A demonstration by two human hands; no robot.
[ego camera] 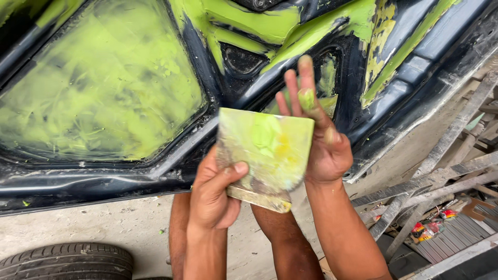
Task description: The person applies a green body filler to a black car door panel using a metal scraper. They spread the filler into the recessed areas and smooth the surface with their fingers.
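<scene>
Place: in front of the dark car panel [129,171], smeared with green filler.
Left hand [212,194]: fist upright, thumb pinching the square mixing board [264,150] at its lower left edge.
Right hand [321,140]: raised behind the board's right edge, fingers [306,78] straight, pressed together, putty-stained.
Nearby: tyre [67,262] on concrete.

board [264,150] before panel [104,88]; tyre [67,261] below left.
</scene>
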